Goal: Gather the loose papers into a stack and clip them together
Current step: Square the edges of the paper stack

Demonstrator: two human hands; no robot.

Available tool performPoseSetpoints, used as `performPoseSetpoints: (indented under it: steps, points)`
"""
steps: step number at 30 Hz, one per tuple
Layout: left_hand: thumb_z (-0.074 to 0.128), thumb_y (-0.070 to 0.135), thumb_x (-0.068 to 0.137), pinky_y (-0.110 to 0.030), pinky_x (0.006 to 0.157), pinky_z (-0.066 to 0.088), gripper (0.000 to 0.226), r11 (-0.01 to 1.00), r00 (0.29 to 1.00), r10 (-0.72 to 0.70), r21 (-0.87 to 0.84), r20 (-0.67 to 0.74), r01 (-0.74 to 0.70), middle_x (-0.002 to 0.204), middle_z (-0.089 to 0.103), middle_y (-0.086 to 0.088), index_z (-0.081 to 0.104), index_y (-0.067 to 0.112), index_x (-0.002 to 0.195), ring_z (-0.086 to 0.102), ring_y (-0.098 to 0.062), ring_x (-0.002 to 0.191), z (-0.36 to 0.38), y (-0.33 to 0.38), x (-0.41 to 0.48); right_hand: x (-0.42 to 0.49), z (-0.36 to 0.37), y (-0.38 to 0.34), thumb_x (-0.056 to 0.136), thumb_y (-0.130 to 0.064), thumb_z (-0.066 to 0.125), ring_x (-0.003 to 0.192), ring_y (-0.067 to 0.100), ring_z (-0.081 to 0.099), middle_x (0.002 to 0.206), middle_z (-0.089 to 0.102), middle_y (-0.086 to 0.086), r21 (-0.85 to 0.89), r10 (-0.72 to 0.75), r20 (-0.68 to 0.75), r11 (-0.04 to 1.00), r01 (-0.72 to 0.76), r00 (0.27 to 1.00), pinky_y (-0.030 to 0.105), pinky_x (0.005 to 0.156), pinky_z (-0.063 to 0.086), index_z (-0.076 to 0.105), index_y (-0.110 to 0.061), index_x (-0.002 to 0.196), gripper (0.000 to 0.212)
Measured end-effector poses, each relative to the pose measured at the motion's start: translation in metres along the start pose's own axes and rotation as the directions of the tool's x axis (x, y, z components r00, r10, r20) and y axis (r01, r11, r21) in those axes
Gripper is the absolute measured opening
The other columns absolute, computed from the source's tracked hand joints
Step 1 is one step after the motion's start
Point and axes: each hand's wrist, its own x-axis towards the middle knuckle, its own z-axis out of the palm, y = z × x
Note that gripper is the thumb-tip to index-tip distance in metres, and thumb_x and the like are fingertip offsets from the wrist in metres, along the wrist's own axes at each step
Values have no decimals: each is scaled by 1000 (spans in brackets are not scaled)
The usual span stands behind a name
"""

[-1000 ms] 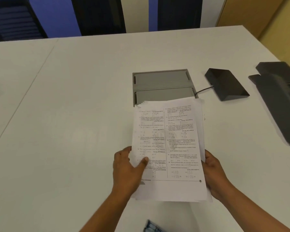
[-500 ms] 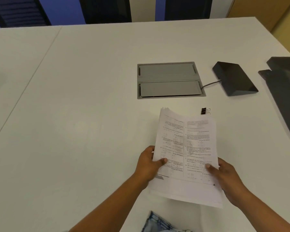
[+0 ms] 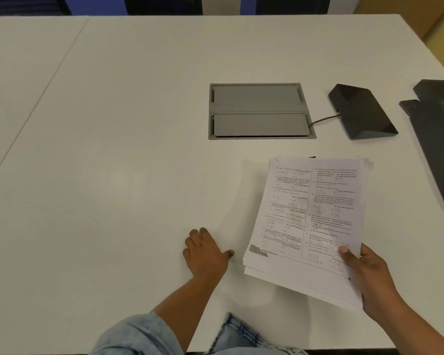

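A stack of printed papers (image 3: 310,221) is held above the white table (image 3: 113,149), its edges roughly aligned. My right hand (image 3: 367,275) grips the stack at its near right corner, thumb on top. My left hand (image 3: 205,252) lies on the table to the left of the stack, apart from it, fingers spread and holding nothing. Just past the stack's far edge a tiny black bit of the binder clip (image 3: 312,157) peeks out; the rest of it is hidden behind the papers.
A grey cable hatch (image 3: 260,111) is set into the table beyond the papers. A black wedge-shaped device (image 3: 362,112) with a cable lies to its right, and a dark flat object (image 3: 441,139) lies at the right edge.
My left hand let go of the stack and moved left onto the table. The papers shifted right, held by my right hand alone, and now cover most of the binder clip.
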Motion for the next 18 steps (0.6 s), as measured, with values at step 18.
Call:
performPoseSetpoints:
  steps: [18]
  points:
    - [59,43,94,-43,86,60,35,273,843,476,-953,249,128,115,75,-2,67,23,121,74,-23,101,-104,37,-11,1,39,-11,85,-19,66,102,28,74,114,76,8,16,-54,236,999,52,970,36,80,62,70,-13,118,33]
